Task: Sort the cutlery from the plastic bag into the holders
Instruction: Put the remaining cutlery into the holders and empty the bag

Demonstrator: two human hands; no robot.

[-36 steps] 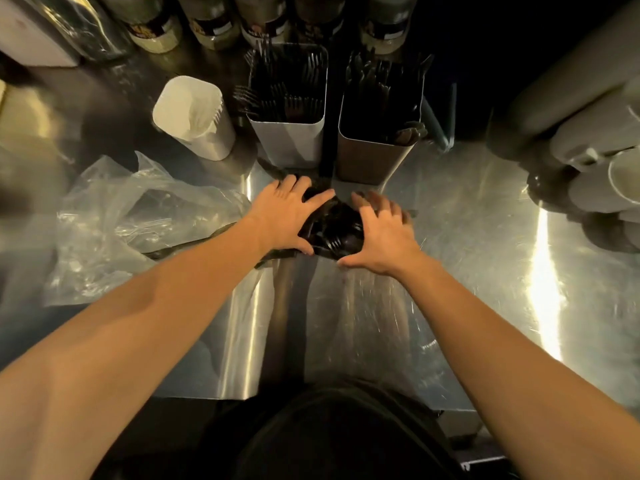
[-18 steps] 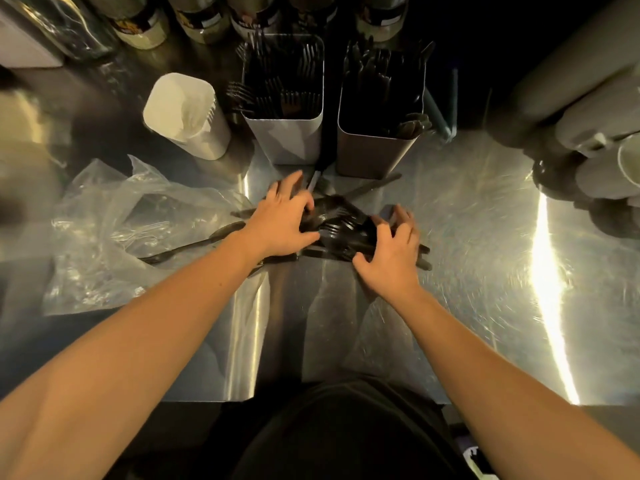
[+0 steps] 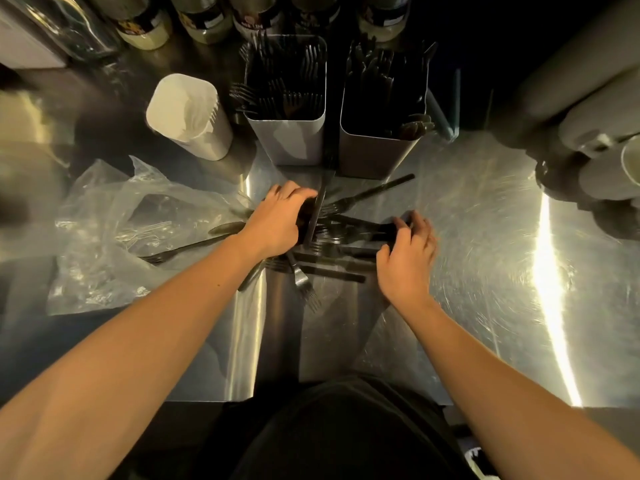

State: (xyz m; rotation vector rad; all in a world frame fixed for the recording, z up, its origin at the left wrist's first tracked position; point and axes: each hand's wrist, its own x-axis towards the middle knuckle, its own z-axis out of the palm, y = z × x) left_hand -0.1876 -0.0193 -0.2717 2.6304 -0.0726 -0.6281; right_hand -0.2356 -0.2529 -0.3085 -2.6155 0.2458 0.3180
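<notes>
Head view: both hands work a cutlery pile (image 3: pixel 332 237) on the tabletop (image 3: pixel 485 237), near the holders (image 3: pixel 287 140). Left hand (image 3: pixel 277 223) fingers curl round several pieces; right hand (image 3: pixel 407 251) fingers curl over handles. Best to align same-type pieces before lifting.

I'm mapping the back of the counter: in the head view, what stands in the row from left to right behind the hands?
White holder → metal holder of forks → metal holder of dark cutlery → stacked cups lying on their sides.
</notes>
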